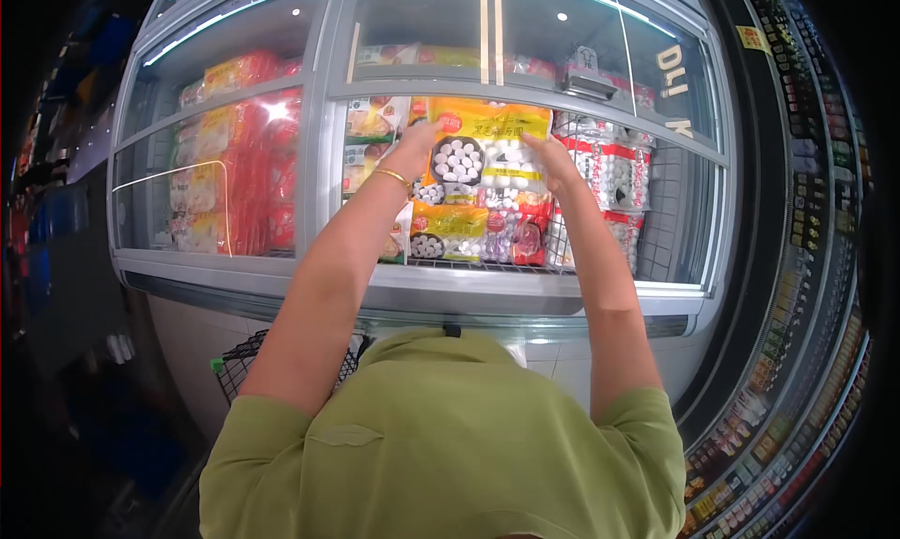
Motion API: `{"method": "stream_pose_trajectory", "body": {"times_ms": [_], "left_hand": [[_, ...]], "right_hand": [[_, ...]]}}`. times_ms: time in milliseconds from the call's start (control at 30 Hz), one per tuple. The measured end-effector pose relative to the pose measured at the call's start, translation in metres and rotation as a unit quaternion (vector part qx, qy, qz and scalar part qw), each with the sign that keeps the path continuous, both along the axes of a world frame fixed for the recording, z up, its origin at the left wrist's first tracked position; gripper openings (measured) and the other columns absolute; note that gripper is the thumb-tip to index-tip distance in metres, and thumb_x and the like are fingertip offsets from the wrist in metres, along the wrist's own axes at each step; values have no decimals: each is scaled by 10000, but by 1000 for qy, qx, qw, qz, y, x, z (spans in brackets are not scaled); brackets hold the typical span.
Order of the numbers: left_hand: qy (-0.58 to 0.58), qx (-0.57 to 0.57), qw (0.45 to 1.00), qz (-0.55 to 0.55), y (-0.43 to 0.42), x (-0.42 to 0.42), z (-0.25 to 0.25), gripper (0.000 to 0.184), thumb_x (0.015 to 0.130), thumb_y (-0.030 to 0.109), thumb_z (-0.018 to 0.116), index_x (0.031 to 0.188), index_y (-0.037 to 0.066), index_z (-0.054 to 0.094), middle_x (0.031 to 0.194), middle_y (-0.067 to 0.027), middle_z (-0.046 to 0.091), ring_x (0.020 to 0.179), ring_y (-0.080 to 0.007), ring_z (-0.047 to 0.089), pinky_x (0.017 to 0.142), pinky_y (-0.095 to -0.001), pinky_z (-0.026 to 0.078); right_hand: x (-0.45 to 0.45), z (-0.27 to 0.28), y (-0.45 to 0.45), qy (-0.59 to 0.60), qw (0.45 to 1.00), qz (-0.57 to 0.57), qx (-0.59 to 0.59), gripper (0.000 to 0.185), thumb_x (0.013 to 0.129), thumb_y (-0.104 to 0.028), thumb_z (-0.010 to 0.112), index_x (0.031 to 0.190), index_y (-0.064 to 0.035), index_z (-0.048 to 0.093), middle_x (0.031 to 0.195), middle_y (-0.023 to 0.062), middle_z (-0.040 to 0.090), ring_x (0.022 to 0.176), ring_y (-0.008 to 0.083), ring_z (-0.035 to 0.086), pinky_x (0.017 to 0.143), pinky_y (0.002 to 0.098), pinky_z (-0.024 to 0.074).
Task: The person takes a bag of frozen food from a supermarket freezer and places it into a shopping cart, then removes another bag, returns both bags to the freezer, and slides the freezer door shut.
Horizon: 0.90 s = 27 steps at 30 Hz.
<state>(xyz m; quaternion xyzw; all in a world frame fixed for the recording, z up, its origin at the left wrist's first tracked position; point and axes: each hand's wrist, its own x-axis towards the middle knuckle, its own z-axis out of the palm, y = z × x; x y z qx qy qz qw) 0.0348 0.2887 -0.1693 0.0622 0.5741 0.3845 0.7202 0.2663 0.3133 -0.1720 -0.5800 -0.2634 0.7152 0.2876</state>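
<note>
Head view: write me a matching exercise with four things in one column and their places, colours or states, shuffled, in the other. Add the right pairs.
Column one
1. Yellow bag
2. Bracelet
3. Shirt
4. Red packs

Column two
A. Plain green
B. Behind the left glass of the freezer
C. Held by its sides between the left hand and the right hand
D. Around the left wrist

Right pairs: 1-C, 2-D, 3-A, 4-B
</note>
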Motion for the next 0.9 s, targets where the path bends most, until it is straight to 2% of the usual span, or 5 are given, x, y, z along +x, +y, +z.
{"method": "stream_pose_trajectory", "body": {"times_ms": [233,400,567,800,900], "left_hand": [[66,-9,998,0,24,-19,-153,443,924,183,497,1313,-3,395,1337,-125,450,1162,-181,472,941,-306,399],[356,-111,897,-236,-3,-25,-176,440,856,217,540,1244,19,480,1235,-191,531,1124,-299,518,909,-352,420],[527,63,779,-335,-37,-6,-174,529,770,144,615,1247,2,436,1235,-254,478,1143,-393,467,943,-421,400],[574,105,628,-515,-74,-3,-219,648,764,155,616,1331,-2,342,1310,-287,381,1219,-385,400,1034,-414,310],[493,39,615,-614,-68,-12,-240,598,789,190,612,1312,9,386,1310,-271,398,1217,-382,406,1034,-404,308]], "right_hand": [[-6,-128,19,-12,998,33,-57,348,847,-147,630,1148,-5,529,1094,101,601,974,193,568,870,322,432],[-14,-203,-12,-112,972,182,-103,491,808,-204,653,1235,-36,476,1225,140,544,1098,279,537,954,361,395],[-26,-225,-32,-410,821,387,92,572,777,-217,618,1262,-16,392,1174,260,523,1008,371,569,862,427,466],[-35,-243,-45,-390,688,605,88,400,859,-251,498,1185,-27,442,1176,247,511,990,381,565,848,438,463],[-47,-242,-50,-512,722,301,354,250,889,-205,473,1045,-28,556,1090,189,575,994,305,571,869,357,453]]}}
